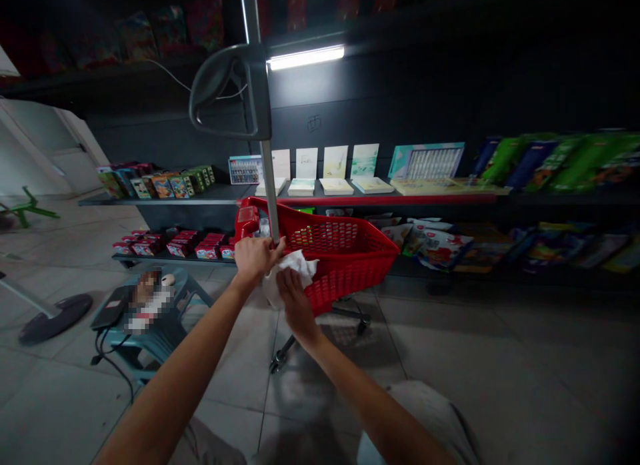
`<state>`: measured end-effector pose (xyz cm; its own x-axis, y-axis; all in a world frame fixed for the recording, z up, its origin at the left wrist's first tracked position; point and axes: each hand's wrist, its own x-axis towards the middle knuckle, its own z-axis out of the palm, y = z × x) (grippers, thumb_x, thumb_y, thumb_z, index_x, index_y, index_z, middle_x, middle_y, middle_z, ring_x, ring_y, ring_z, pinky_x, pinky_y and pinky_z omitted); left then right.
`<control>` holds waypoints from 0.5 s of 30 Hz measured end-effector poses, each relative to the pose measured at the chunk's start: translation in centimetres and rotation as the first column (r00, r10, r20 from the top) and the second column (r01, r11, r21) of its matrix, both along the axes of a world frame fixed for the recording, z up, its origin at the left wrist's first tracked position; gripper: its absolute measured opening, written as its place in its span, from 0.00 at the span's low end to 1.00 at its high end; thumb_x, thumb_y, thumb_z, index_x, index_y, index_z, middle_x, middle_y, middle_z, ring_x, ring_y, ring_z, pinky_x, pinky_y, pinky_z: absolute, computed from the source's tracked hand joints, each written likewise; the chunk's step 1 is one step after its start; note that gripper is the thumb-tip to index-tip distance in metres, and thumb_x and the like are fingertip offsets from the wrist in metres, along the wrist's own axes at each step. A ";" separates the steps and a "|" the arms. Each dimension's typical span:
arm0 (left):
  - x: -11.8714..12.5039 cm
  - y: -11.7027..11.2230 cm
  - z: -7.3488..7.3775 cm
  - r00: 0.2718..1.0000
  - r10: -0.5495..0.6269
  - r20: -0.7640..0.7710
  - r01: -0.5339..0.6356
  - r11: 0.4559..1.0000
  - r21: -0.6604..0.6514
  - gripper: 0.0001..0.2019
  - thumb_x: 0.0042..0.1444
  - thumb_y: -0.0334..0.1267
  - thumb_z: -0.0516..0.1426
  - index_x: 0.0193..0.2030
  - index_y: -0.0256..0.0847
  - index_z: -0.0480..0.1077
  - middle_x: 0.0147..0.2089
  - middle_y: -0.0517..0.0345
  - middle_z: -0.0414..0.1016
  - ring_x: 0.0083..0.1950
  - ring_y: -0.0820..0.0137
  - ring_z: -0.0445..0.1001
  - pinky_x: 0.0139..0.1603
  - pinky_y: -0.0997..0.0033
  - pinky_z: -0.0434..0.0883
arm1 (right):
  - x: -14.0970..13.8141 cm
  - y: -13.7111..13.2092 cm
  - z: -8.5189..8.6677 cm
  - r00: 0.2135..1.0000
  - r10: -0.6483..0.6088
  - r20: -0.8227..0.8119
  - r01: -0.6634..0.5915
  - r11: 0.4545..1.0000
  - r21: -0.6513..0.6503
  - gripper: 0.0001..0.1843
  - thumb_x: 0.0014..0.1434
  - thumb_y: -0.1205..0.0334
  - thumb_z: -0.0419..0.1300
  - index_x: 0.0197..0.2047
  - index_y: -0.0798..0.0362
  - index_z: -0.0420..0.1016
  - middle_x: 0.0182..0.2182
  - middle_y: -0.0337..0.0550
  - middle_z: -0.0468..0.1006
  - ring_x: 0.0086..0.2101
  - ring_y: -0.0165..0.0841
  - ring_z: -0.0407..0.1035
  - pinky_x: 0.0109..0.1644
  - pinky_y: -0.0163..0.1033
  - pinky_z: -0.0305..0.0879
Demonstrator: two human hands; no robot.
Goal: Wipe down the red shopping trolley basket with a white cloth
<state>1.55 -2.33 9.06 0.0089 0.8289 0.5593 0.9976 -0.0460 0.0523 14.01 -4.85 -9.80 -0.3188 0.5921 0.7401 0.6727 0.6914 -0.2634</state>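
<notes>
In the middle of the view stands a red plastic shopping cart [350, 252] on a wheeled metal frame. A grey metal pole [269, 178] rises past its near left end and carries a dark plastic loop [227, 92] higher up. My left hand [254, 257] is closed around the cart's near rim, close to the foot of the pole. Beside it, my right hand [294, 295] presses a crumpled white cloth [301, 265] against the cart's near side. Part of the cloth is hidden under the fingers.
Behind the cart, a dark shelf [210, 202] bears books, small boxes and green and blue bags [575, 162]. Bagged goods [440, 242] fill the level below. At left, a blue-grey stool [183, 298] holds a black device with cables, near a round pole base [55, 318].
</notes>
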 end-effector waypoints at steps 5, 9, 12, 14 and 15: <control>0.0 0.5 0.3 1.000 0.015 0.019 -0.014 1.000 -0.025 0.33 0.63 0.63 0.46 0.36 0.41 0.84 0.33 0.40 0.81 0.41 0.54 0.80 0.37 0.64 0.63 | 1.7 0.6 -5.6 0.961 0.043 0.275 -0.048 0.999 0.011 0.38 0.65 0.74 0.48 0.76 0.50 0.46 0.69 0.47 0.62 0.67 0.40 0.57 0.72 0.53 0.55; -0.3 0.9 0.3 1.000 0.005 0.025 -0.004 0.999 -0.035 0.33 0.63 0.65 0.46 0.35 0.41 0.83 0.33 0.41 0.81 0.42 0.54 0.80 0.37 0.65 0.62 | 4.5 0.9 -8.8 0.912 0.078 0.402 -0.107 0.993 0.051 0.35 0.64 0.77 0.49 0.73 0.51 0.57 0.66 0.44 0.67 0.64 0.37 0.63 0.70 0.50 0.59; -0.5 1.0 0.1 1.000 -0.012 0.025 0.012 1.000 -0.027 0.34 0.63 0.64 0.46 0.35 0.41 0.83 0.33 0.41 0.81 0.41 0.54 0.79 0.37 0.65 0.61 | 6.8 1.1 -8.8 0.891 0.108 0.442 -0.141 0.989 0.041 0.36 0.63 0.78 0.49 0.72 0.48 0.57 0.66 0.40 0.66 0.65 0.35 0.61 0.72 0.52 0.56; -0.7 1.2 -0.1 1.000 -0.007 0.021 0.007 1.000 -0.009 0.34 0.63 0.64 0.45 0.34 0.41 0.83 0.33 0.41 0.81 0.41 0.55 0.79 0.36 0.65 0.61 | 8.4 1.3 -7.6 0.895 0.097 0.435 -0.118 0.993 0.021 0.36 0.63 0.77 0.49 0.72 0.49 0.58 0.68 0.41 0.64 0.66 0.36 0.58 0.73 0.55 0.54; -0.8 1.3 -0.2 1.000 -0.004 0.019 0.004 1.000 -0.001 0.34 0.63 0.64 0.45 0.34 0.41 0.83 0.33 0.42 0.81 0.41 0.55 0.79 0.36 0.65 0.61 | 9.3 1.4 -6.8 0.903 0.074 0.424 -0.088 0.996 0.014 0.35 0.63 0.77 0.49 0.72 0.50 0.58 0.68 0.43 0.63 0.67 0.38 0.57 0.73 0.56 0.53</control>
